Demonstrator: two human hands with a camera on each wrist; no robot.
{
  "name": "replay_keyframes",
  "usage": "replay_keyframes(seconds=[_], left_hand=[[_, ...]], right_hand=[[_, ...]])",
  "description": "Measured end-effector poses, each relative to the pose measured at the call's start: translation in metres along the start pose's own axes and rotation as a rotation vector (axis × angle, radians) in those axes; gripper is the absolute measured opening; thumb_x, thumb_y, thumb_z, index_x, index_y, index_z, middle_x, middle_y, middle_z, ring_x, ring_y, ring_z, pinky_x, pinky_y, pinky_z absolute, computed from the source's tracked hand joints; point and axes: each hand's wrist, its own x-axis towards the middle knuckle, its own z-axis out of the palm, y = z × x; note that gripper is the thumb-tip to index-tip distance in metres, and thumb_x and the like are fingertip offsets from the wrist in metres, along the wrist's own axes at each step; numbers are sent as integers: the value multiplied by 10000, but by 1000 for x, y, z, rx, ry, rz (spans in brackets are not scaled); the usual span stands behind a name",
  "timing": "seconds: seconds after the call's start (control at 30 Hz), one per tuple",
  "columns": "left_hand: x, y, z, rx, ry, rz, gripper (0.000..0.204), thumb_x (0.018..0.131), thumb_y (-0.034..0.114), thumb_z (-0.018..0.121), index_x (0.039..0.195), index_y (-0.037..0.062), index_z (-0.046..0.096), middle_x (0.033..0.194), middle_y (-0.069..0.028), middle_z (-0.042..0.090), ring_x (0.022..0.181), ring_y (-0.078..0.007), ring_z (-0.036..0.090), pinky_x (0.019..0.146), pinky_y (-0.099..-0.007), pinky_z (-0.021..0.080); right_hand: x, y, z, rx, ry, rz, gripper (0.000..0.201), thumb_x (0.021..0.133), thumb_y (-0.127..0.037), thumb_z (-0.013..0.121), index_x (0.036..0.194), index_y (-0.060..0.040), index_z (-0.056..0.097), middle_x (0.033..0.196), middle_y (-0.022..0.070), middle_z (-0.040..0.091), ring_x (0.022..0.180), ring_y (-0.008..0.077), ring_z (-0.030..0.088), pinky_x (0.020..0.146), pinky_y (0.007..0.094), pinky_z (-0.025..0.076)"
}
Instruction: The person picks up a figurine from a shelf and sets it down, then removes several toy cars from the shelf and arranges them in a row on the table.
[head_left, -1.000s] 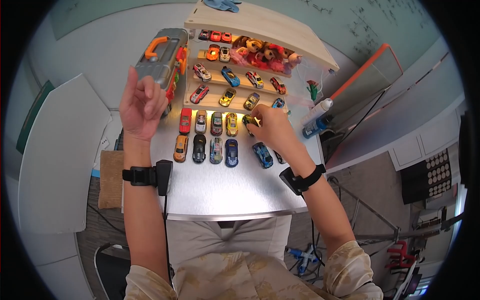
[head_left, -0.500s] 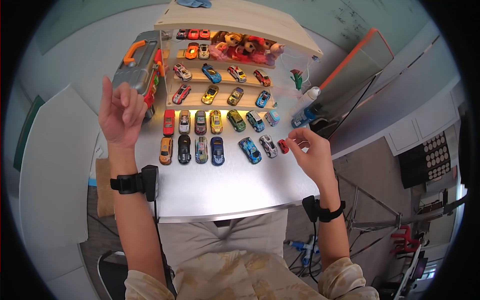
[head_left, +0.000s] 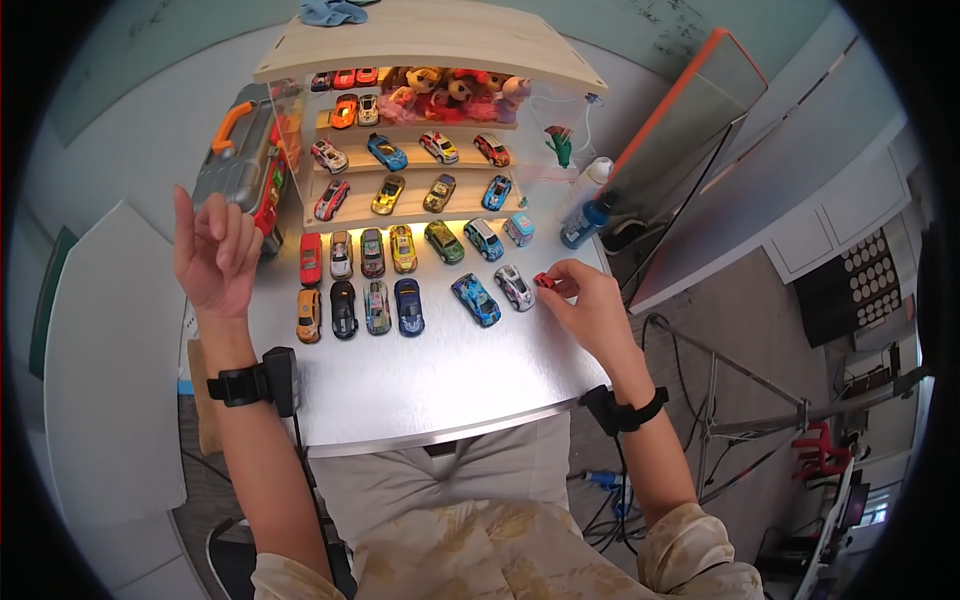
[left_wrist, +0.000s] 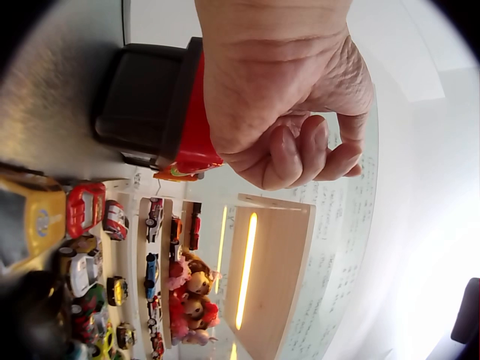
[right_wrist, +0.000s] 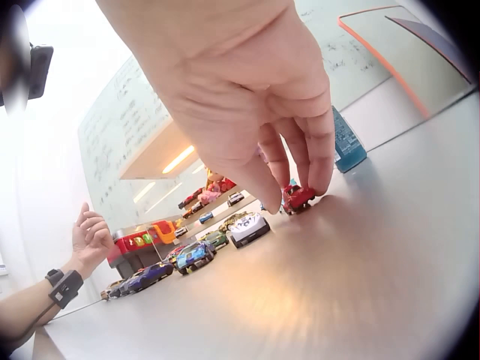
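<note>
In the head view, my right hand (head_left: 590,305) pinches a small red car (head_left: 545,281) between thumb and fingers at the right end of the front row. The right wrist view shows this red car (right_wrist: 298,198) low at the metal table's surface. Just left of it stands a white car (head_left: 514,287), then a blue car (head_left: 475,299). My left hand (head_left: 216,255) is raised at the left, in front of a grey case, index finger up and the other fingers loosely bent. It holds nothing; the left wrist view shows the same hand (left_wrist: 289,112).
Several cars stand in two rows on the metal table (head_left: 440,385). Behind them, a wooden shelf (head_left: 420,207) holds more cars and dolls. The grey case (head_left: 235,160) with an orange handle is at the left; a blue bottle (head_left: 586,222) and a white one stand at the right.
My right hand has left the green car in the back row and moved right and forward to the small red car, now gripping it. The head view has shifted; my left hand stays raised.
</note>
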Motion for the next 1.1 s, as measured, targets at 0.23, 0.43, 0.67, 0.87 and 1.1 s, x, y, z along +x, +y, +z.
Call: replay_keyframes(seconds=[0.23, 0.43, 0.67, 0.87, 1.1], left_hand=[[0, 1, 2, 8, 13, 2, 549, 1125, 478, 389, 724, 113, 478, 516, 24, 368, 455, -83, 282, 438, -243, 255], [0, 1, 2, 6, 2, 4, 552, 1126, 480, 384, 728, 109, 483, 517, 22, 370, 459, -85, 284, 438, -245, 257], [0, 2, -1, -13, -51, -2, 554, 1128, 477, 374, 734, 104, 487, 525, 20, 375, 463, -84, 284, 443, -244, 262], [0, 1, -1, -4, -53, -6, 553, 1133, 468, 361, 743, 97, 489, 532, 14, 380, 465, -84, 285, 444, -247, 262], [1, 1, -6, -22, -66, -12, 558, 1135, 466, 348, 745, 95, 491, 536, 10, 374, 471, -89, 291, 447, -247, 263]], right_hand=[[4, 4, 1, 13, 20, 7, 167, 855, -54, 762, 985, 28, 697, 873, 163, 751, 765, 257, 744, 730, 344, 586], [1, 2, -5, -16, 19, 111, 186, 856, -80, 772, 983, 32, 696, 870, 163, 751, 755, 247, 742, 725, 343, 584], [13, -7, -21, -90, 32, 27, 249, 850, -125, 806, 1004, 38, 698, 922, 176, 752, 798, 256, 741, 729, 361, 583], [74, -13, -11, -115, -26, -140, 295, 843, -166, 811, 1023, 38, 696, 907, 210, 738, 835, 342, 736, 762, 411, 580], [102, -7, 15, -239, -115, -87, 284, 834, -185, 811, 973, 31, 689, 854, 231, 727, 823, 385, 731, 770, 441, 580]])
